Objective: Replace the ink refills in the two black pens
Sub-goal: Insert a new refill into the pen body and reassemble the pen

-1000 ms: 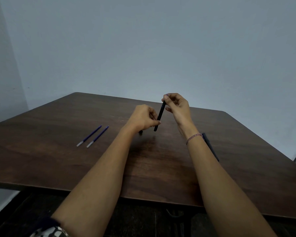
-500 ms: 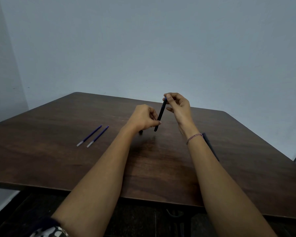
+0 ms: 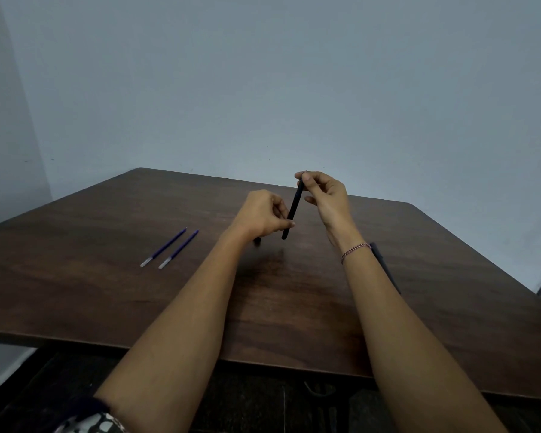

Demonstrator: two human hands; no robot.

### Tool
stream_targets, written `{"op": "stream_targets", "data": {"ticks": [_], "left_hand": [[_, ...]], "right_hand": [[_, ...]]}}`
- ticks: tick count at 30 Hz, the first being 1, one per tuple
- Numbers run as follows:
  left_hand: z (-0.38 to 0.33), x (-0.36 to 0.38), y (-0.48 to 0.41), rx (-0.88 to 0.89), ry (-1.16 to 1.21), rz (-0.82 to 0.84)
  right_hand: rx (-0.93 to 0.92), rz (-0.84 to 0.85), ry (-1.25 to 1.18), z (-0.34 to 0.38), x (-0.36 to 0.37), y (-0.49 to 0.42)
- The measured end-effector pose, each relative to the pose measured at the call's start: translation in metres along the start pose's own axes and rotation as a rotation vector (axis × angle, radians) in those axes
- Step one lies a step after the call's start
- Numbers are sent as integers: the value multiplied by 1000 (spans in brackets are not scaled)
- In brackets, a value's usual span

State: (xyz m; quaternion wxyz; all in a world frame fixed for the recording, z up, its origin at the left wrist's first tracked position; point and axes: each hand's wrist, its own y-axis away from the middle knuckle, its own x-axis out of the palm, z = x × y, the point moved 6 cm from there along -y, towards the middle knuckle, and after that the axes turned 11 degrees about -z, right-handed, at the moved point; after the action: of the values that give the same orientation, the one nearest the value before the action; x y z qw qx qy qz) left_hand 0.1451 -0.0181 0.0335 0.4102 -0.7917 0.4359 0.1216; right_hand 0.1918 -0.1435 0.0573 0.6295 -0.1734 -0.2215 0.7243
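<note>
Thin red-and-white bracelet (image 3: 355,252) on right wrist — patterned left sleeve (image 3: 86,425).

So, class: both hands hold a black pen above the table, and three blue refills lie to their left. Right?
Wrong count: the head view shows two blue refills, not three, on the table. The left hand and right hand do hold the black pen.

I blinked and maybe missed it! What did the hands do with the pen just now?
The right hand, pinching the top of the black pen, crept up very slightly, and a tiny tip now pokes out above its fingertips. The left hand grips the pen's lower part as before. The two blue refills, the other pen and the table stayed put.
</note>
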Motion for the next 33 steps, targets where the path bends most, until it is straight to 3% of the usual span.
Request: {"op": "stream_targets", "data": {"ticks": [8, 19, 27, 30, 33], "left_hand": [[-2, -1, 1, 9, -1, -21], [-1, -3, -1, 15, -12, -35], [-1, -2, -2, 22, -13, -46], [0, -8, -5, 14, -29, -116], [10, -25, -8, -67, -3, -287]], "right_hand": [[-26, -82, 17, 0, -6, -3], [4, -2, 26, 0, 0, 0], [-3, -43, 9, -1, -1, -2], [-12, -68, -5, -1, 0, -2], [-28, -89, 58, -5, 0, -2]]}}
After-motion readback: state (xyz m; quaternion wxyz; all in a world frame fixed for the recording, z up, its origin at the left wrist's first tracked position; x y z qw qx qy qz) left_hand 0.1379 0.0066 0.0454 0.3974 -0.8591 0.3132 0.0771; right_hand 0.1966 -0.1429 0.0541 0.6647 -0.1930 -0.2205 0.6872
